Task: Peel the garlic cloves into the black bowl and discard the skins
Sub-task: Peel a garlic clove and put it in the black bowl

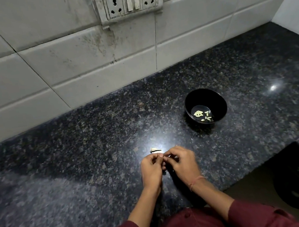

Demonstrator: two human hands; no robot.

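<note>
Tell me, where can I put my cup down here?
Bare counter lies left of the left hand, up to the tiled wall, and right of the black bowl. It's crowded where that hand and the right hand peel a clove, by a garlic piece.

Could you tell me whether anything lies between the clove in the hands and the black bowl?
Nothing visible does. The left hand and right hand pinch the clove; only bare counter lies between it and the bowl. The garlic scrap sits left of that path.
</note>
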